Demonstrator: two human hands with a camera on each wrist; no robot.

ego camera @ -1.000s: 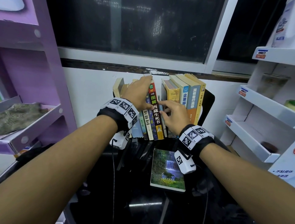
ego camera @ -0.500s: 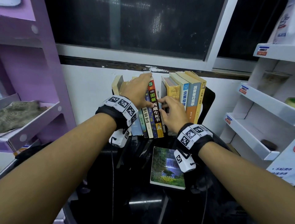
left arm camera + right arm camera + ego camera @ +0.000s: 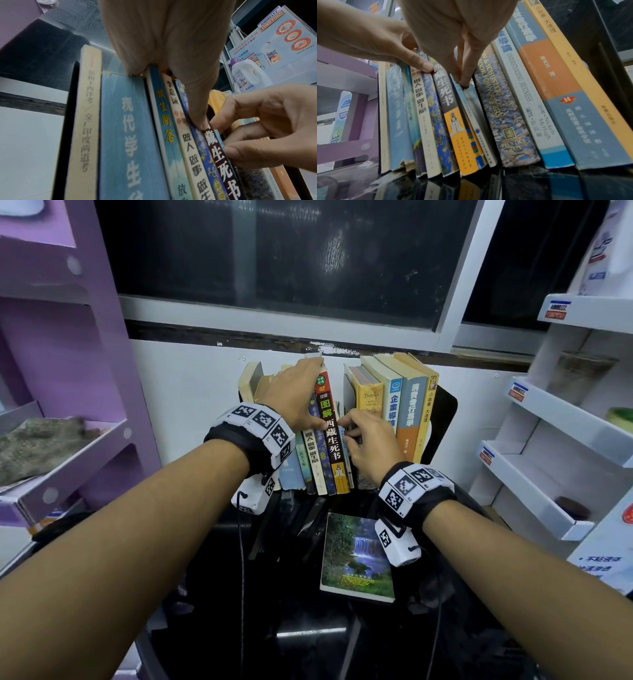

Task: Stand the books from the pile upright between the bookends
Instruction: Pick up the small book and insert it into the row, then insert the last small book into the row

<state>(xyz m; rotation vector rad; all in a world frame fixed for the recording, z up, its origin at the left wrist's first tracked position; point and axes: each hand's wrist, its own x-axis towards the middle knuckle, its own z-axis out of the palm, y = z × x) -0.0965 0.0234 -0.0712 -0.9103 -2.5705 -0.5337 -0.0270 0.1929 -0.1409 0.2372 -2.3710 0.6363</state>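
A row of upright books stands between a black left bookend [image 3: 72, 108] and a black right bookend [image 3: 445, 412]. My left hand [image 3: 294, 395] reaches over the top of the left group, thumb [image 3: 197, 108] pressed on the spines beside the dark red book [image 3: 330, 436]. My right hand [image 3: 363, 436] is just to its right. Its thumb and fingertips [image 3: 462, 79] pinch a thin light-blue book [image 3: 464, 102] between the dark red book and a blue flecked book [image 3: 501, 115]. One book with a waterfall cover [image 3: 356, 559] lies flat on the table.
The books stand on a glossy black table [image 3: 274, 628] against a white wall under a dark window. A purple shelf unit [image 3: 85, 440] stands on the left. White shelves [image 3: 548, 474] with small items stand on the right.
My right hand's fingers have curled in from lying along the spines to pinching the thin book. The left hand stays on top of the row.
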